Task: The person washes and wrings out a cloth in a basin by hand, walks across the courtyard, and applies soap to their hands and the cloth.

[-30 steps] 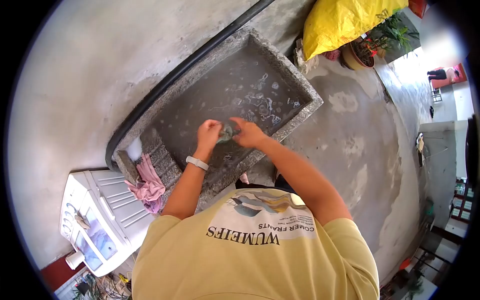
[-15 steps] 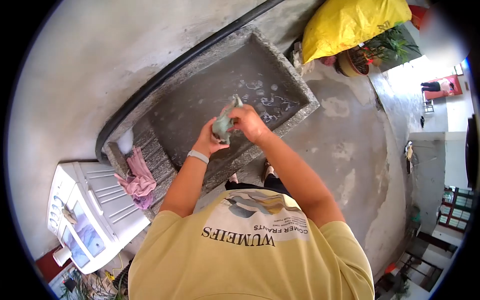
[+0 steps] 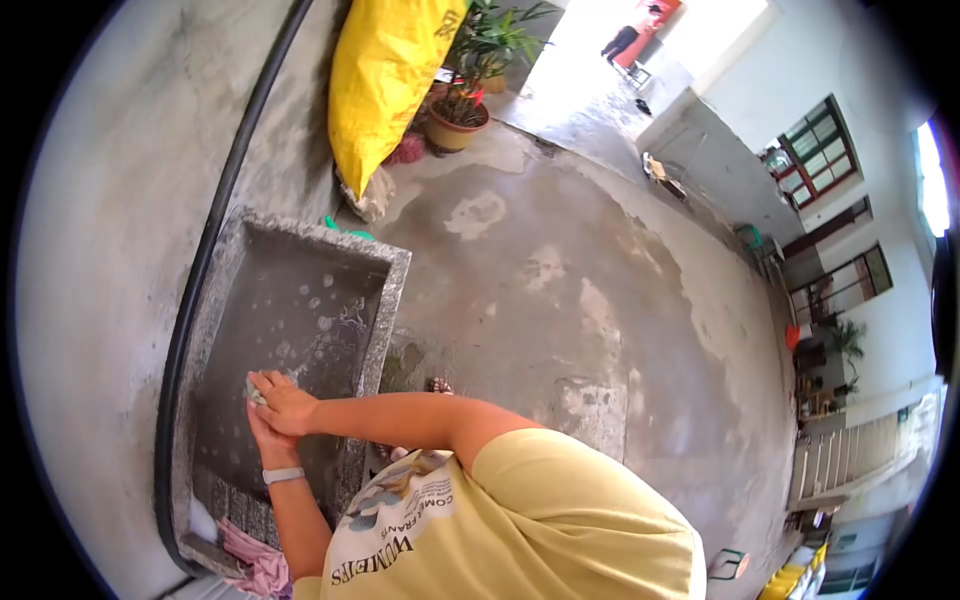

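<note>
Both hands are pressed together over the concrete sink (image 3: 378,325), squeezing a small pale green cloth (image 3: 257,393) between them. My right hand (image 3: 288,407) lies across the top with its fingers over the cloth. Beneath it, my left hand (image 3: 266,432), with a pale band on the wrist, grips from below. Only a little of the cloth shows past the fingers. Cloudy grey water (image 3: 270,300) with patches of suds lies in the basin under the hands.
A pink cloth (image 3: 258,562) hangs at the sink's near end, by the ribbed washboard (image 3: 235,510). A black hose (image 3: 205,260) runs along the wall. Beyond the sink stand a yellow sack (image 3: 385,90) and a potted plant (image 3: 455,130). A distant person (image 3: 625,38) is near the doorway.
The view has swung right, showing more floor. The cloth, which hung loosely between both hands, is now bunched up and mostly covered by them.
</note>
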The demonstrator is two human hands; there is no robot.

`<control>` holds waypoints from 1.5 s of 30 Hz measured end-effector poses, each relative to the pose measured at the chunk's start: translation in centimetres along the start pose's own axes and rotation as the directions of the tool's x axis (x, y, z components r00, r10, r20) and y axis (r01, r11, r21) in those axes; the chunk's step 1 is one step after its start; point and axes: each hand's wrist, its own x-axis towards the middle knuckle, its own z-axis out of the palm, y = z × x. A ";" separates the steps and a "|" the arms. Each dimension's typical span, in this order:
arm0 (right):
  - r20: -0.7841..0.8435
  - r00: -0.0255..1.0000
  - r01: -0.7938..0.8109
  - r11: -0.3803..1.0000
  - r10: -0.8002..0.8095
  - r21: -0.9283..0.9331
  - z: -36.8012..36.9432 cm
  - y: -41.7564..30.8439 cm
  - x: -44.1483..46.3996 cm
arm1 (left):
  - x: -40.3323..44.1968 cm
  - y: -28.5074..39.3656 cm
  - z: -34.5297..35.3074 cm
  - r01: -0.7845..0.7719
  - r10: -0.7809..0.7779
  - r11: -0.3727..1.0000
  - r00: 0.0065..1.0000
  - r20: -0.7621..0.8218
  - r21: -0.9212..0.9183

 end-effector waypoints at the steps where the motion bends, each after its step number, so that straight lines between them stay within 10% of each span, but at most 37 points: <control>1: -0.018 1.000 -0.001 1.000 0.001 -0.004 -0.4 0.0 0.4 | 0.1 0.2 0.1 0.017 -0.017 1.000 1.000 0.007 0.000; 12: -0.037 0.998 -0.044 0.997 0.042 -0.057 -1.8 -1.1 1.6 | 0.2 1.3 2.0 0.124 -0.128 0.985 0.991 0.031 0.123; 21: -0.113 0.987 -0.097 0.984 0.114 0.151 -1.0 1.0 2.2 | 0.3 0.8 2.5 -0.030 0.168 0.887 0.950 -0.263 0.461; 37: -0.147 0.967 -0.167 0.954 0.208 0.251 2.3 4.3 3.5 | 1.5 0.5 -1.2 -0.446 0.505 0.511 0.847 0.162 0.735; 40: 0.044 0.928 -0.368 0.898 0.369 0.239 -0.3 4.8 3.5 | 1.3 1.9 -2.4 -0.279 0.366 0.475 0.925 0.100 0.835; 42: -0.063 0.981 -0.186 0.983 0.185 -0.006 -2.4 5.7 3.9 | 0.7 2.5 -2.7 -0.124 0.263 0.847 0.943 -0.206 0.517; 45: -0.142 0.933 -0.321 0.943 0.331 0.093 -5.1 6.2 4.0 | 2.4 2.3 -13.0 -0.056 0.402 0.481 0.901 -0.163 0.875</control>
